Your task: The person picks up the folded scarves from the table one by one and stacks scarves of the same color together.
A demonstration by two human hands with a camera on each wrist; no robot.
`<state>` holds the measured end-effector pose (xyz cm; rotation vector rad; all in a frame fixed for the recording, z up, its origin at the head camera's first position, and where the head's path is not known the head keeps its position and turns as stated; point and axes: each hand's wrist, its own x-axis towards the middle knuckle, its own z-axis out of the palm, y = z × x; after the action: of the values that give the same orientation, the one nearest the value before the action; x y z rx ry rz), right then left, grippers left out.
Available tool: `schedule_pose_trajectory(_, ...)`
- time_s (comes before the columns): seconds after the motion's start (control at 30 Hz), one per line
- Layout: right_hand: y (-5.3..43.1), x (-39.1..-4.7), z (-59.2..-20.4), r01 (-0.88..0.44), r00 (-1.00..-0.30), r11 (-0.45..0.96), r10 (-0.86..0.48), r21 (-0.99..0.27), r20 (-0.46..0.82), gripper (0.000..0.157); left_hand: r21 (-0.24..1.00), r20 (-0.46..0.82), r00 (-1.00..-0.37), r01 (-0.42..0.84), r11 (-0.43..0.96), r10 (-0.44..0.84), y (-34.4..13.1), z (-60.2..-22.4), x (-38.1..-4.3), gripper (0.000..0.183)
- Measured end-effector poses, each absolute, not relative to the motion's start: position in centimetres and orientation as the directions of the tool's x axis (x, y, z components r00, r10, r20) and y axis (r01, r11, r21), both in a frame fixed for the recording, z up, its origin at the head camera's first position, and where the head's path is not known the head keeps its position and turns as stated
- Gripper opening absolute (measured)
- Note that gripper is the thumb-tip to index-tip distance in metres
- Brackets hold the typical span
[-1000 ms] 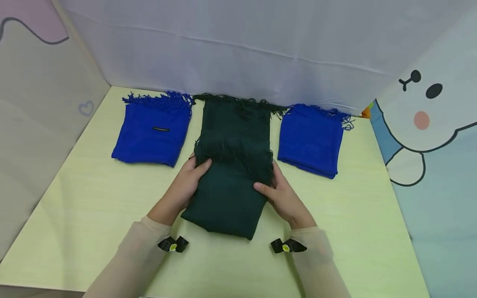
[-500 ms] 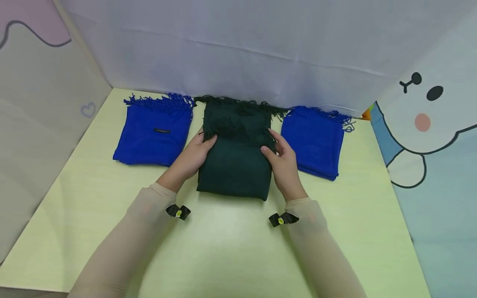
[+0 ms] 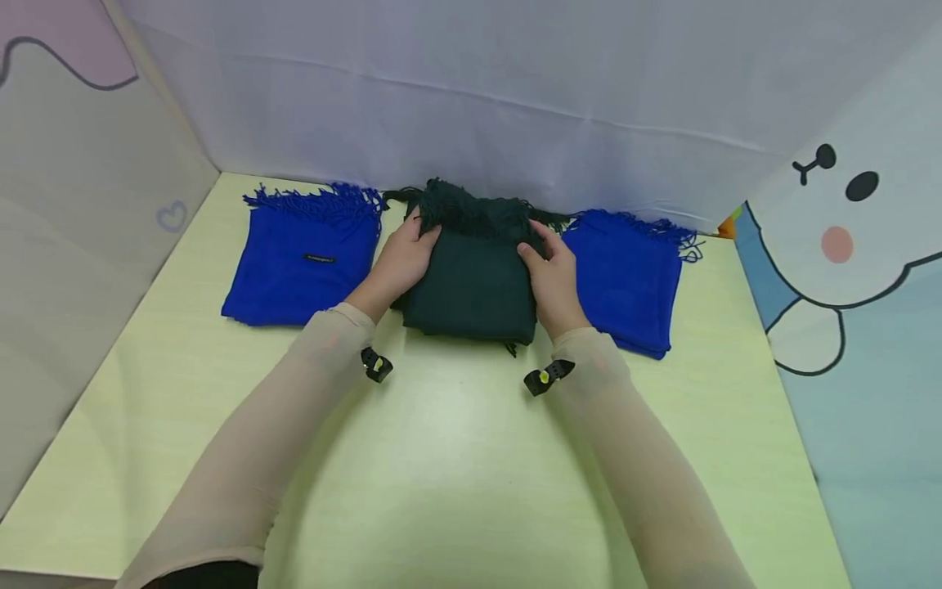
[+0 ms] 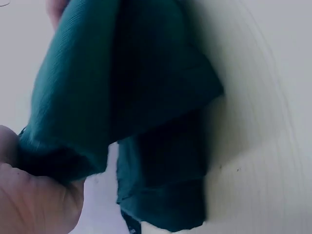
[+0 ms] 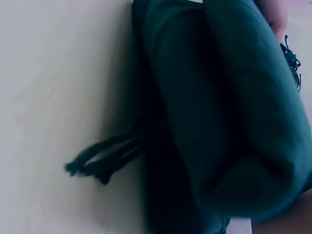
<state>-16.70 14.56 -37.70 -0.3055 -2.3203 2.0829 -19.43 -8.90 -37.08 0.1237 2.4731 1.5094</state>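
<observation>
A folded dark green fringed scarf (image 3: 471,282) spans the space between both hands at the back middle of the table. My left hand (image 3: 401,260) grips its left side, thumb on top near the fringe. On the opposite side my right hand (image 3: 555,280) holds it likewise, thumb over the upper face. Beneath lies another dark green scarf (image 4: 168,204), mostly covered in the head view. In the left wrist view the held scarf's near end hangs over the lower one. A few loose fringe strands (image 5: 105,153) stick out onto the table in the right wrist view.
A folded blue scarf (image 3: 298,266) with a black label lies to the left, fringe toward the back. Another folded blue scarf (image 3: 625,282) lies right, close beside my right hand. A white cloth wall (image 3: 471,98) rises behind the pale table (image 3: 441,474).
Both hands have carried the upper green scarf away from me toward the back wall. It now overlaps most of the lower green scarf. The blue scarves stay put.
</observation>
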Motion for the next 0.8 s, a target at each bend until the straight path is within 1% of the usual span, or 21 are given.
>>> schedule_pose_trajectory(0.07,14.4,-17.3,-37.9,0.153,-0.977,0.103,0.164,-0.983,-0.134,0.045,0.870,-0.159,-0.973,-0.059,0.489,0.166,-8.6,-37.4,-20.0,0.064)
schedule_pose_trajectory(0.13,14.3,-18.0,-38.2,0.166,-0.974,0.105,0.173,-0.980,-0.147,0.044,0.878,-0.155,-0.977,-0.069,0.474,0.146,-8.3,-37.6,-20.6,0.064)
schedule_pose_trajectory(0.33,14.2,-19.7,-38.3,0.188,-0.967,0.049,0.186,-0.981,-0.176,0.044,0.925,-0.180,-0.975,-0.123,0.360,0.127,-8.3,-37.7,-22.0,0.063)
schedule_pose_trajectory(0.5,14.3,-20.5,-37.4,0.179,-0.967,0.002,0.184,-0.984,-0.176,0.045,0.946,-0.225,-0.965,-0.184,0.267,0.132,-8.4,-37.1,-22.9,0.062)
schedule_pose_trajectory(0.67,14.2,-21.3,-36.4,0.193,-0.966,-0.061,0.166,-0.979,-0.200,0.046,0.958,-0.228,-0.965,-0.199,0.208,0.128,-8.4,-36.0,-23.8,0.060)
schedule_pose_trajectory(0.8,14.1,-22.0,-36.6,0.241,-0.954,-0.106,0.157,-0.965,-0.256,0.048,0.940,-0.270,-0.957,-0.237,0.246,0.107,-8.7,-35.5,-24.2,0.064)
